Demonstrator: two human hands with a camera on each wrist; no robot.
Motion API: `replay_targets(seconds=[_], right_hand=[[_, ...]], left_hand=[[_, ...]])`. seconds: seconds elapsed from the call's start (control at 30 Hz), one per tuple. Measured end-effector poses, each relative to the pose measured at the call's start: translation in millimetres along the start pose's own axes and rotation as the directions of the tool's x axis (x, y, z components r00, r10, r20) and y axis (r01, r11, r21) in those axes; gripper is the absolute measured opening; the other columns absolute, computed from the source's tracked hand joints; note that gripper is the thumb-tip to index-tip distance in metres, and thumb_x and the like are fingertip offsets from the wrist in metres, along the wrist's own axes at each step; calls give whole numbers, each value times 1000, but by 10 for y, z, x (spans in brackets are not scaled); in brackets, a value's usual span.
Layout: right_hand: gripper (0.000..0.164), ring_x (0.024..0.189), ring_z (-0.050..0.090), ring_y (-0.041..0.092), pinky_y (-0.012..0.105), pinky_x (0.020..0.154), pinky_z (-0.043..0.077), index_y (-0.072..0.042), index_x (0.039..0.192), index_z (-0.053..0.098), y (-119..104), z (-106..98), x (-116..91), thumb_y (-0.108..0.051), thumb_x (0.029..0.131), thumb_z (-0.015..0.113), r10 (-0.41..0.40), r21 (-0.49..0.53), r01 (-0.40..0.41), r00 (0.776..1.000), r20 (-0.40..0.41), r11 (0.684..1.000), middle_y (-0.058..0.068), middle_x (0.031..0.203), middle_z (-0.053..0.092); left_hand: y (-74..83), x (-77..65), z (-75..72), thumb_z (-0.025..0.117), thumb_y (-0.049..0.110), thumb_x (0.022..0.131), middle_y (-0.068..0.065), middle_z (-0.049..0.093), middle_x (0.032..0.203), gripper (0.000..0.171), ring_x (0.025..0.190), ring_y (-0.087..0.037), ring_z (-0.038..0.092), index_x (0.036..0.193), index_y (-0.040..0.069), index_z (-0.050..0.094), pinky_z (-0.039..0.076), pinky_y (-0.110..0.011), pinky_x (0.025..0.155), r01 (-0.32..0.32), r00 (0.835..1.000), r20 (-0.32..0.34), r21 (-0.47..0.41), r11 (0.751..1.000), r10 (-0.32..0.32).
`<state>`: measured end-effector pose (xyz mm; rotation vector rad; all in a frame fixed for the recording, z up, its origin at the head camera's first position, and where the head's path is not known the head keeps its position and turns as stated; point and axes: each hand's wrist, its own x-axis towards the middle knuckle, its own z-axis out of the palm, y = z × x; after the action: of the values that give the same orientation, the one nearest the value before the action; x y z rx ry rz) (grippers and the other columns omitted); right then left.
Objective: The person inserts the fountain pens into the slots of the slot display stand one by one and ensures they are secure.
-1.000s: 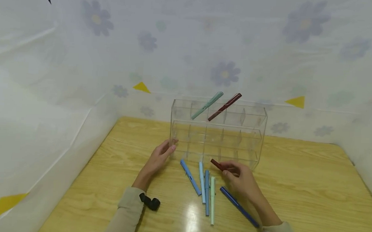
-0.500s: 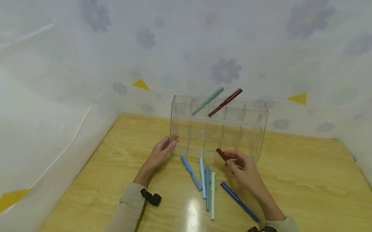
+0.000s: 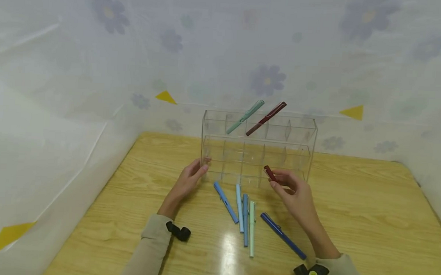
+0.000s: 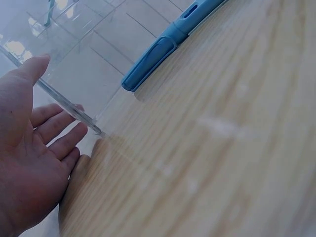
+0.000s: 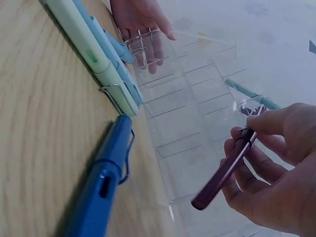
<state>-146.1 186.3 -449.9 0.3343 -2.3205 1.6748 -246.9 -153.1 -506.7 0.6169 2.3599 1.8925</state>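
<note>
My right hand (image 3: 293, 192) pinches a dark red pen (image 5: 220, 174) between thumb and fingers, just in front of the clear acrylic pen rack (image 3: 257, 140). The cap end points up toward the rack, and the barrel shows below the fingers in the right wrist view. My left hand (image 4: 42, 143) is at the rack's left side, fingers fairly straight and thumb near the front edge of the side panel. On the rack's top tier, a mint green pen (image 3: 245, 117) and another dark red pen (image 3: 266, 119) lean side by side.
On the wooden table (image 3: 369, 209) before the rack lie a blue pen (image 3: 226, 202), a light blue pen (image 3: 240, 208), a grey-blue pen (image 3: 245, 220), a pale green pen (image 3: 252, 229) and a navy pen (image 3: 282, 236). A flowered curtain (image 3: 224, 51) hangs behind.
My right hand has raised the dark red pen and shifted it slightly right, turning its cap end more upright. My left hand stays at the rack's side.
</note>
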Motion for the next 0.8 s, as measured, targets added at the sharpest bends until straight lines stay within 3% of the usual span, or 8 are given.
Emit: replay_targets(seconds=[0.13,0.4,0.53,0.7,0.8], right_hand=[[31,97,70,8,20,77,59,-5,130,66,-77,-41,30,-7,100,68,-47,-27,46,999,-26,999,17,113,73],[52,93,73,8,25,73,61,-9,146,54,-133,-114,77,0,97,69,-100,-5,100,994,-41,995,21,109,74],[58,92,74,11,28,71,62,-9,150,49,-154,-158,96,5,97,68,-115,18,116,992,-54,993,25,109,72],[52,88,76,22,37,68,63,-9,147,53,-186,-198,149,3,99,65,-86,78,91,994,-65,993,29,108,70],[47,86,76,21,38,68,62,-7,145,54,-211,-215,171,1,100,65,-81,69,87,993,-84,994,28,107,71]], left_hand=[[-7,-3,-4,51,25,111,-14,53,151,47,141,-35,47,150,-1,48,38,-52,115,-1,1000,-5,-1,1000,1],[17,-11,3,50,21,111,-21,50,151,46,141,-40,46,150,-3,46,35,-56,116,-17,1000,3,-20,1000,18],[6,-8,6,51,23,111,-18,51,152,47,141,-36,47,151,-1,47,37,-53,115,2,1000,5,-1,1000,-2],[10,-6,2,50,26,111,-17,51,152,48,141,-35,47,151,-1,47,38,-53,115,3,1000,0,10,1000,-3],[10,-9,3,50,26,111,-17,52,151,48,141,-34,48,150,0,48,38,-53,115,3,1000,-1,8,1000,-3]])
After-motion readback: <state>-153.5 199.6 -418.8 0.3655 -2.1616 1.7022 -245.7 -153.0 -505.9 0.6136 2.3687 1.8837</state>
